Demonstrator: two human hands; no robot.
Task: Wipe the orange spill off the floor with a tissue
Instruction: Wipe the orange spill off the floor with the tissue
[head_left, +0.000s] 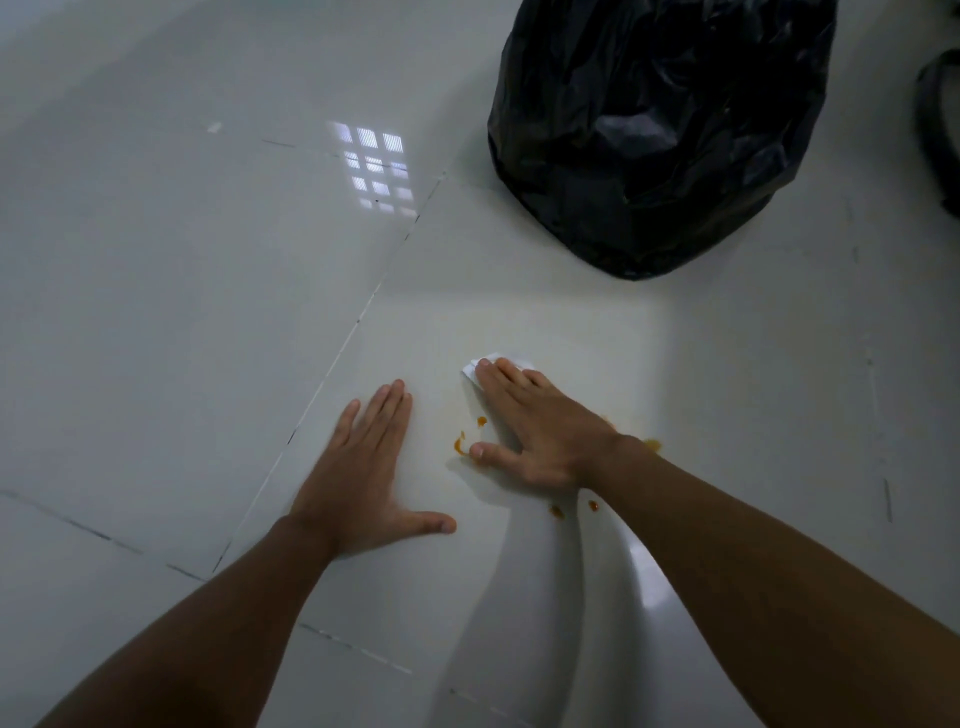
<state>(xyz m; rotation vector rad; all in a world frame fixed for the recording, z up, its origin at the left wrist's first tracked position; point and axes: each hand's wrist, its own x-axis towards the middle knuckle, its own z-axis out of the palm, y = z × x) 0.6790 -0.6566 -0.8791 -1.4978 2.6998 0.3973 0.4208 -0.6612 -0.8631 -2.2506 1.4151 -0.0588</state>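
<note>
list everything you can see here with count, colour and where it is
glossy tiled floor: one, white, fills the view
crumpled plastic bin bag: one, black, top right, standing on the floor
dark object: one, black, cut off at the right edge, cannot tell what
folded paper tissue: one, white, flat on the floor under the right hand
orange spill blobs: several, orange, scattered around the right hand and wrist
left hand: one, flat on the floor, empty
right hand: one, pressing flat on the tissue
</note>
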